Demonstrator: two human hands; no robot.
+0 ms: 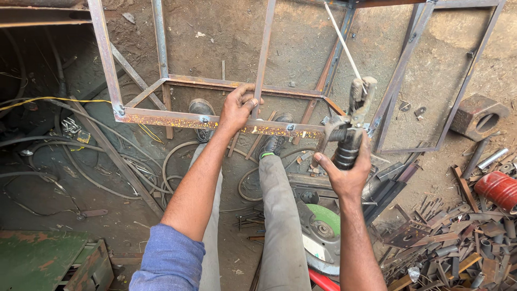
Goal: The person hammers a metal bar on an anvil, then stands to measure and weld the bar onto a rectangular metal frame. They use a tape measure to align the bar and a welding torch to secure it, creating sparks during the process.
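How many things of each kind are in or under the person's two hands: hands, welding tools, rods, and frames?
Hands: 2, left hand and right hand
Electrode holders: 1, the electrode holder gripped by the right hand
Welding rods: 1, the welding rod clamped in the holder
Rusty metal frames: 1, the metal frame gripped by the left hand
Total: 5
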